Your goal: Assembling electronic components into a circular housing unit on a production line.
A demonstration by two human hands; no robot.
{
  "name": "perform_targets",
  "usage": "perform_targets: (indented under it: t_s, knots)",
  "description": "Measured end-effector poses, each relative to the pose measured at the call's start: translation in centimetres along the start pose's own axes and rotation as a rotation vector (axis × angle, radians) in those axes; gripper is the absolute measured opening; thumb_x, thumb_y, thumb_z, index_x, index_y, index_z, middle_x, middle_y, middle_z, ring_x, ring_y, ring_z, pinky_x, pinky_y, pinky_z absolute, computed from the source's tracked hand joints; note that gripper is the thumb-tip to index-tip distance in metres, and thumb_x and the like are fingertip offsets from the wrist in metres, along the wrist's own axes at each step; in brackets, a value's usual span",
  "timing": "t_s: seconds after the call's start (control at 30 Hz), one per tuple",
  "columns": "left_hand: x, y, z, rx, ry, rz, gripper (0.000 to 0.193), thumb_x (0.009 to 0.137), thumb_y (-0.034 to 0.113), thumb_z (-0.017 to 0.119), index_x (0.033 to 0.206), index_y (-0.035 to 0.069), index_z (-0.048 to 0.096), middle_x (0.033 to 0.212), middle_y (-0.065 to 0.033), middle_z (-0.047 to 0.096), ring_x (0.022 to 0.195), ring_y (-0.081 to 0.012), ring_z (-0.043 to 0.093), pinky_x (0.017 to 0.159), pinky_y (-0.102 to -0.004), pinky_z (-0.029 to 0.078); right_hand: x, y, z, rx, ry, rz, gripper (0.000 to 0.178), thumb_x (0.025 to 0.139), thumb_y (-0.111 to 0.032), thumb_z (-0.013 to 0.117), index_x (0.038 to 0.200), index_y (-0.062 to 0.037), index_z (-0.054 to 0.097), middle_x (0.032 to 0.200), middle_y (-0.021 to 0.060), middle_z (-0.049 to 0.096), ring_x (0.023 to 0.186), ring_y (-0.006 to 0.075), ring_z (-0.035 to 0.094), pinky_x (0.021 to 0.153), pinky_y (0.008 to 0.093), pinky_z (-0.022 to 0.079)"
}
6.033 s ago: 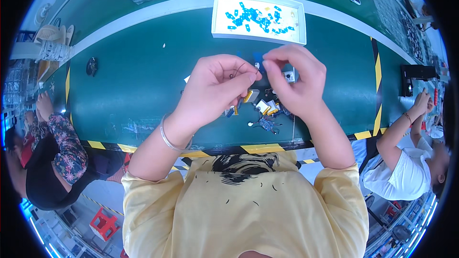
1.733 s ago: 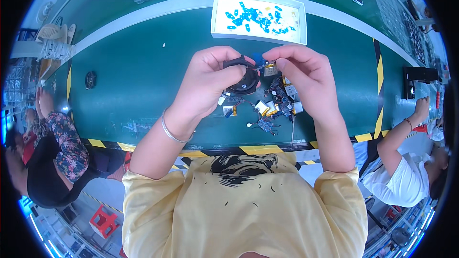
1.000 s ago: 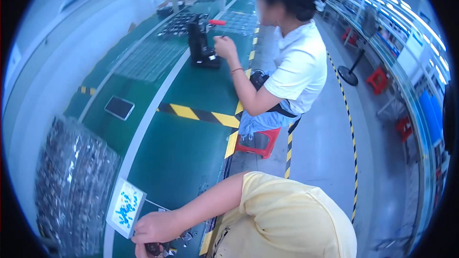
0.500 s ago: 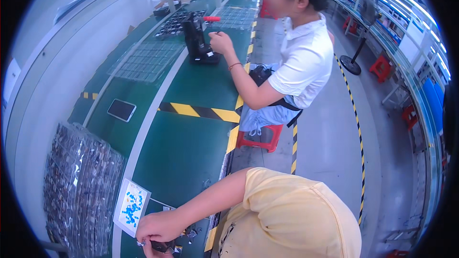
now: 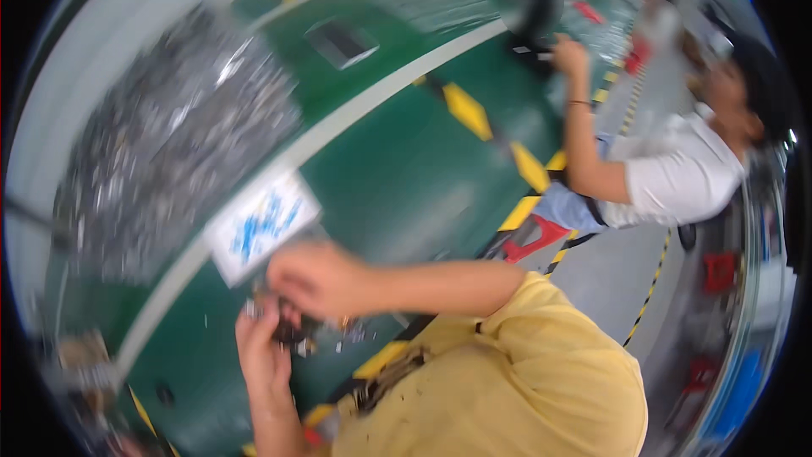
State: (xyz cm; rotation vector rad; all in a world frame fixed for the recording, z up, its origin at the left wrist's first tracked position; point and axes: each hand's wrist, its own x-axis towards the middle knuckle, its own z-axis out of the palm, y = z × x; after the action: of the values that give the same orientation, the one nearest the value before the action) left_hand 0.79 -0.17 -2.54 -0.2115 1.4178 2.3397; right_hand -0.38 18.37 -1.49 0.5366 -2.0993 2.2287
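Both my hands meet over the green table, below the white tray. My left hand (image 5: 264, 351) reaches up from the lower edge, its fingers closed around a small dark part (image 5: 293, 332) whose kind is too blurred to tell. From the right, my right hand (image 5: 317, 278) bends over the same spot with its fingers drawn together; what they pinch is hidden. The white tray (image 5: 225, 241), holding many small blue pieces, sits just beyond my right hand. Small loose parts (image 5: 353, 335), some shiny, are scattered on the table beside my hands.
Stacked clear plastic trays (image 5: 178, 135) fill the far left. A phone (image 5: 341, 42) lies beyond the pale strip (image 5: 364, 106). Yellow-black tape (image 5: 465, 110) crosses the table. At right, a co-worker in a white shirt (image 5: 677, 173) reaches toward a black device (image 5: 533, 13).
The view has swung and blurred, so the table and co-worker appear turned. My left hand and forearm now show much more. Both hands remain together near the white tray.
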Motion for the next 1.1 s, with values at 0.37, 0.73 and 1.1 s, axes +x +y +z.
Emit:
perform_targets:
  t_s: [0.37, 0.73, 1.1]
  knots:
    - [1.8, 2.7, -2.2, -0.008, 0.15, 0.091, 0.011, 0.086, 0.013, 0.067, 0.089, 0.004, 0.06, 0.082, -0.0057, 0.063, 0.071, -0.0157, 0.064, 0.059, -0.0294, 0.055, 1.7, 2.1, -2.0, -0.576, 0.042, -0.188, 0.024, 0.078, 0.004, 0.06, 0.1, -0.0049, 0.065, 0.084, 0.0103, 0.067, 0.072, 0.022, 0.066, 0.066, 0.0312, 0.054]
    - [0.8, 0.0, -0.7, 0.022, -0.017, 0.125, 0.008, 0.087, 0.009, 0.065, 0.092, 0.002, 0.066, 0.081, -0.0042, 0.067, 0.072, -0.0097, 0.063, 0.063, -0.0221, 0.049, 0.3, 1.5, 1.4, -0.62, 0.049, -0.464, 0.017, 0.071, -0.001, 0.073, 0.087, -0.0041, 0.066, 0.08, 0.0068, 0.068, 0.068, 0.0201, 0.066, 0.061, 0.0301, 0.053]
    - [0.3, 1.1, 0.3, 0.122, -0.092, 0.03, 0.038, 0.091, -0.001, 0.046, 0.129, 0.0, 0.05, 0.11, -0.0148, 0.065, 0.087, -0.0242, 0.069, 0.064, -0.0299, 0.062, 0.6, 0.7, 0.5, -0.229, 0.154, -0.056, 0.015, 0.076, 0.005, 0.069, 0.09, -0.0002, 0.068, 0.082, 0.0068, 0.069, 0.074, 0.0128, 0.068, 0.066, 0.0249, 0.056]
